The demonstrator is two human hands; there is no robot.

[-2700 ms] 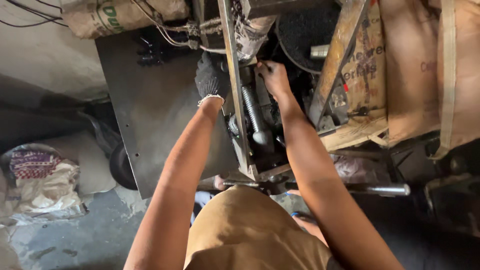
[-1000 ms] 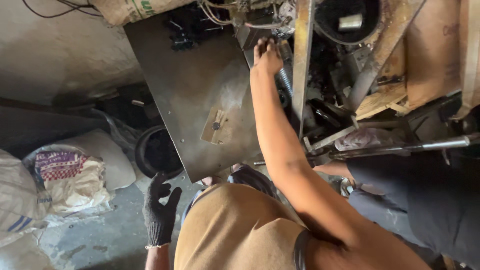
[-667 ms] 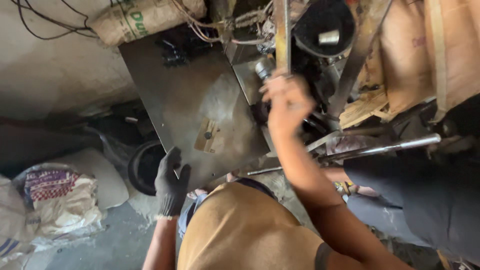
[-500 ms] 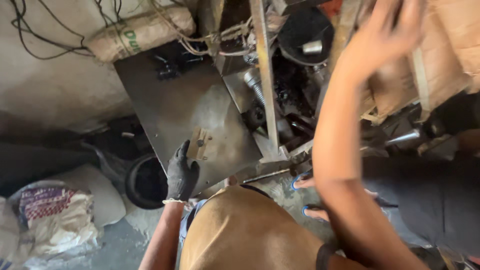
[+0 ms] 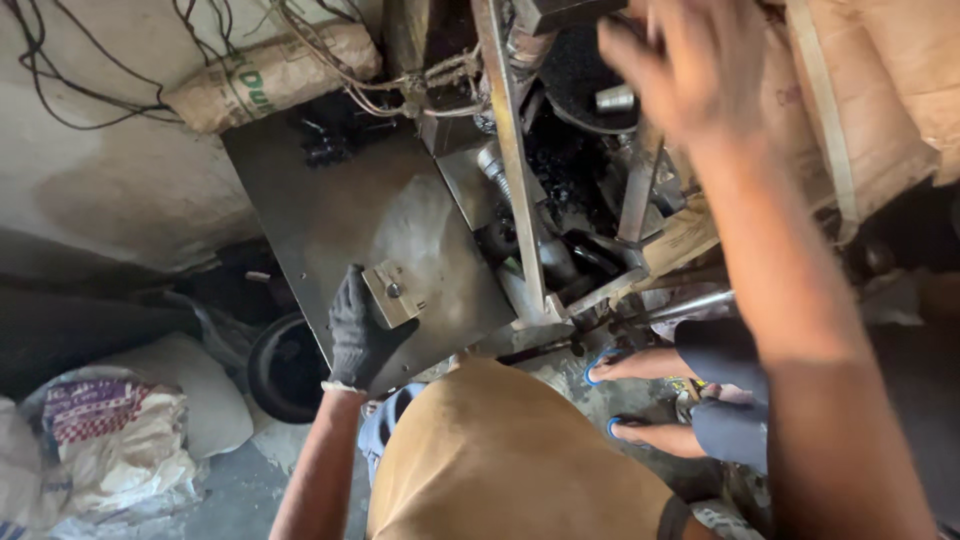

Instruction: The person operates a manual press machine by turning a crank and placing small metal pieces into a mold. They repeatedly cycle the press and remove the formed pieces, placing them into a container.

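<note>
while l glove (image 5: 358, 335) grips, plate (image 5: 385, 225) slants upright.

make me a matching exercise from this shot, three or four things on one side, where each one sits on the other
Things:
1. left hand
2. right hand
3. sack
4. sandalled feet

Places:
A. top left, by the wall under wires
B. on the grey metal plate, at a small block
C. on the floor, below the machine
D. raised, blurred, top right

Pairs: 1-B, 2-D, 3-A, 4-C
</note>
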